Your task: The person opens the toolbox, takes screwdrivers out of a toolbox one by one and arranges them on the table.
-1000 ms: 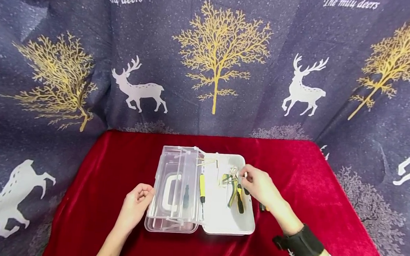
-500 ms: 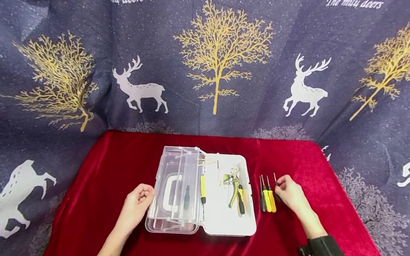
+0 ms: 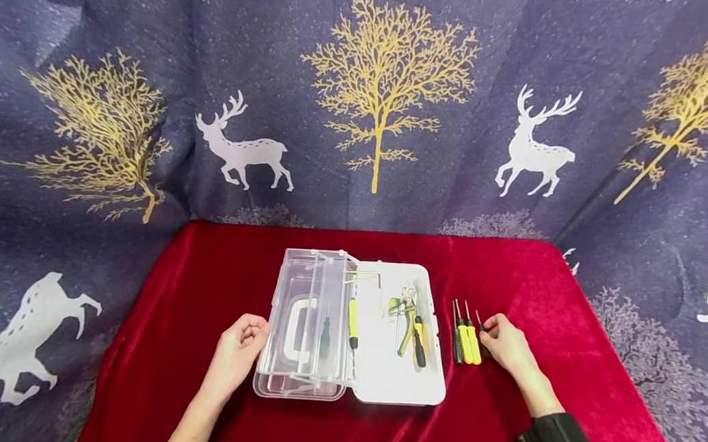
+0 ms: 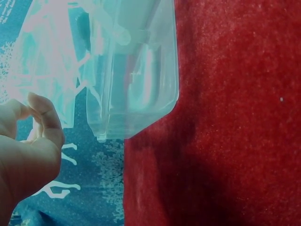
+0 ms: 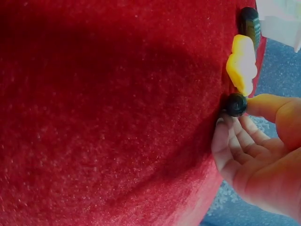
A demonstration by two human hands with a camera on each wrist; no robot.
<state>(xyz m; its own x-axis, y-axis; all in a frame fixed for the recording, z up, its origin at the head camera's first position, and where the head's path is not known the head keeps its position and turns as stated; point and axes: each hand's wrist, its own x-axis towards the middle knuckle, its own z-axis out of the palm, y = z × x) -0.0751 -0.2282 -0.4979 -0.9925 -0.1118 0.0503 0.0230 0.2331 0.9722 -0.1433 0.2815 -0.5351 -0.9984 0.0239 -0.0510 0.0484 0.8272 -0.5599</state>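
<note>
My right hand point(image 3: 508, 345) pinches a black-handled screwdriver point(image 5: 236, 104) between thumb and fingers, low over the red cloth. It lies at the right end of a row with two yellow screwdrivers point(image 3: 469, 344) and another dark-handled screwdriver point(image 3: 458, 345). The opened toolbox point(image 3: 400, 387) stands left of that row. Its clear folding tray point(image 3: 277, 352) hangs out over the transparent lid, and my left hand point(image 3: 239, 350) grips the tray's left edge with curled fingers. In the left wrist view, those fingers point(image 4: 49, 120) overlap the tray's end.
Inside the white box lie pliers point(image 3: 406, 331), a yellow-black screwdriver point(image 3: 419, 345) and hex keys point(image 3: 367, 275). A yellow tool point(image 3: 353, 324) rests in the tray, and a dark screwdriver point(image 3: 324, 339) shows through the plastic. A printed curtain point(image 3: 249, 49) hangs behind the red cloth point(image 3: 228, 260).
My right hand has moved from the box's right side out to the cloth, bringing the black-handled screwdriver to the end of the row. The left hand stays at the tray edge.
</note>
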